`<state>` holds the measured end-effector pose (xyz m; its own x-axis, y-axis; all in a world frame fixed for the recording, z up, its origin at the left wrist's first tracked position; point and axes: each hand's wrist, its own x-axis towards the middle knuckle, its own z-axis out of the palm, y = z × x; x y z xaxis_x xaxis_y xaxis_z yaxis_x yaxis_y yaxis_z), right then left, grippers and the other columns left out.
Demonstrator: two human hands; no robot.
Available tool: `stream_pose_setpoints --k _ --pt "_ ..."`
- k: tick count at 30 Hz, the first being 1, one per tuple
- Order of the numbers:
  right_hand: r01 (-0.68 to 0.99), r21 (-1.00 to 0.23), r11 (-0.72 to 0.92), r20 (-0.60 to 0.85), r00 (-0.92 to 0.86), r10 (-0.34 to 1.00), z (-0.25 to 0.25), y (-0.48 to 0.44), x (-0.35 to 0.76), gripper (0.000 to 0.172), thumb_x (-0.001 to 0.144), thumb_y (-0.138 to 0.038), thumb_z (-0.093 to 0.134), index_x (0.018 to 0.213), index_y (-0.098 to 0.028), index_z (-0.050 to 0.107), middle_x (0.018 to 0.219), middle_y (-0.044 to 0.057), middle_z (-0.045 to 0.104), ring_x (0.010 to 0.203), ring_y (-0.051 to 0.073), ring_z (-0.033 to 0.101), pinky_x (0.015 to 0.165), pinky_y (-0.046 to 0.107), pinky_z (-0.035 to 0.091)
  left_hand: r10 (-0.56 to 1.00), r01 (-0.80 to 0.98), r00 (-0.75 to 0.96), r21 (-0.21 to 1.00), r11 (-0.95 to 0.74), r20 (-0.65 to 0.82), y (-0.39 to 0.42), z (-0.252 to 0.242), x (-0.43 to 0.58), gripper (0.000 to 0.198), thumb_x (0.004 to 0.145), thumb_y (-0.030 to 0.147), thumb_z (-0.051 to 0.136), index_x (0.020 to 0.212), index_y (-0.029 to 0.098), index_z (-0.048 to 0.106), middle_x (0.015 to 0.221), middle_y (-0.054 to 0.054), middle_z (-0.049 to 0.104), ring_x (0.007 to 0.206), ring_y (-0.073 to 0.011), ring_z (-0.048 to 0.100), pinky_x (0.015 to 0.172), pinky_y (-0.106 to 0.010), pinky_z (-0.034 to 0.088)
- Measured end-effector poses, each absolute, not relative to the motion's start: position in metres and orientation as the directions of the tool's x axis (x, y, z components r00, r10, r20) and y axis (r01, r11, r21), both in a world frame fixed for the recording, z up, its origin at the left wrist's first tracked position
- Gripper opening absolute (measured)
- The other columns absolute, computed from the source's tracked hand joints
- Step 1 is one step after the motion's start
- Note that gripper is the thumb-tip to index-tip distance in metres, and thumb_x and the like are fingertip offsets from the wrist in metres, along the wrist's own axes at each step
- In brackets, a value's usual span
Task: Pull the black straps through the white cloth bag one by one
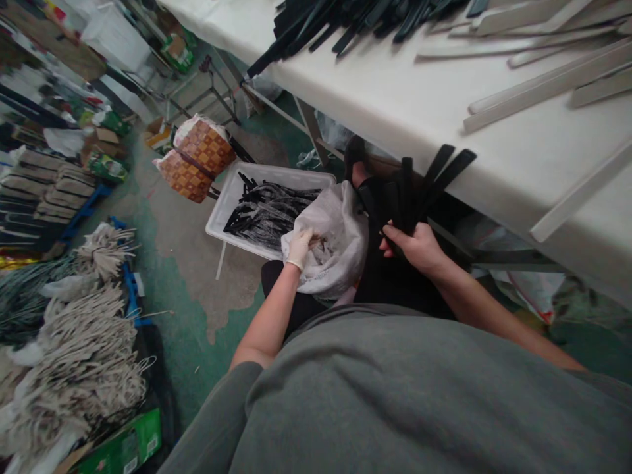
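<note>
My left hand [300, 247], in a white glove, reaches into a white plastic bag [336, 237] that rests on my lap. Its fingers are curled inside the bag, and what they hold is hidden. My right hand [417, 245] is bare and grips a bundle of black straps [419, 187] that fan upward against the edge of the white table [409, 112]. Both hands sit just below the table edge, the bag between them.
A white tray [232, 197] of black straps stands on the floor beyond the bag. More black straps [355, 20] and pale strips [538, 85] lie on the table. Heaps of beige cord handles [83, 342] fill the floor at left, with checkered bags [197, 158] farther back.
</note>
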<state>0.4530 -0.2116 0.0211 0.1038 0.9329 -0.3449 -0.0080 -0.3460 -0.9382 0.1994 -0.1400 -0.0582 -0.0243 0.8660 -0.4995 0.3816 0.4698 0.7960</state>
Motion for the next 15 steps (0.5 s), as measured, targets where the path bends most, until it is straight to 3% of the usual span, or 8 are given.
stream_pose_setpoints --k 4,7,10,13,15 --pt "-0.058 -0.91 -0.41 -0.414 0.147 0.898 0.012 -0.205 0.457 0.035 0.076 -0.052 0.068 0.077 -0.018 0.059 0.061 0.003 0.063 0.047 0.012 0.055 0.047 0.025 0.048 0.797 0.65 0.003 0.607 0.457 -0.603 -0.134 -0.105 0.194 0.031 0.075 0.045 0.071 0.077 0.014 0.071 0.082 -0.011 0.072 0.089 -0.0248 0.066 0.083 -0.032 0.047" --pt "-0.058 -0.904 -0.423 -0.427 0.14 0.893 0.01 -0.204 0.455 0.035 0.076 -0.052 0.069 0.079 -0.018 0.059 0.061 0.003 0.063 0.047 0.013 0.056 0.048 0.026 0.049 0.785 0.782 -0.02 0.479 0.398 -0.619 -0.137 -0.133 0.203 0.041 0.066 0.038 0.079 0.099 0.014 0.07 0.101 -0.015 0.072 0.103 -0.0311 0.064 0.09 -0.036 0.044" --pt "-0.048 -0.901 -0.431 -0.433 0.134 0.891 0.009 -0.204 0.453 0.037 0.074 -0.053 0.07 0.08 -0.018 0.058 0.061 0.003 0.064 0.047 0.013 0.057 0.047 0.026 0.049 0.78 0.861 -0.041 0.374 0.345 -0.625 -0.138 -0.151 0.211 0.048 0.073 0.036 0.074 0.115 0.014 0.066 0.119 -0.019 0.067 0.113 -0.0326 0.06 0.093 -0.037 0.042" --pt "-0.05 -0.898 -0.437 -0.439 0.132 0.889 0.01 -0.204 0.454 0.036 0.074 -0.052 0.07 0.08 -0.018 0.058 0.061 0.003 0.064 0.047 0.013 0.056 0.047 0.026 0.048 0.775 0.886 -0.028 0.342 0.311 -0.632 -0.137 -0.155 0.211 0.029 0.084 0.033 0.061 0.105 0.017 0.072 0.117 -0.016 0.068 0.113 -0.0302 0.06 0.094 -0.035 0.041" --pt "-0.057 -0.893 -0.446 -0.449 0.131 0.884 0.01 -0.203 0.454 0.034 0.074 -0.051 0.07 0.08 -0.019 0.058 0.061 0.004 0.064 0.047 0.014 0.057 0.048 0.027 0.048 0.783 0.895 -0.019 0.338 0.29 -0.622 -0.137 -0.148 0.204 0.028 0.088 0.034 0.054 0.101 0.019 0.074 0.114 -0.014 0.07 0.112 -0.0293 0.06 0.095 -0.034 0.041"
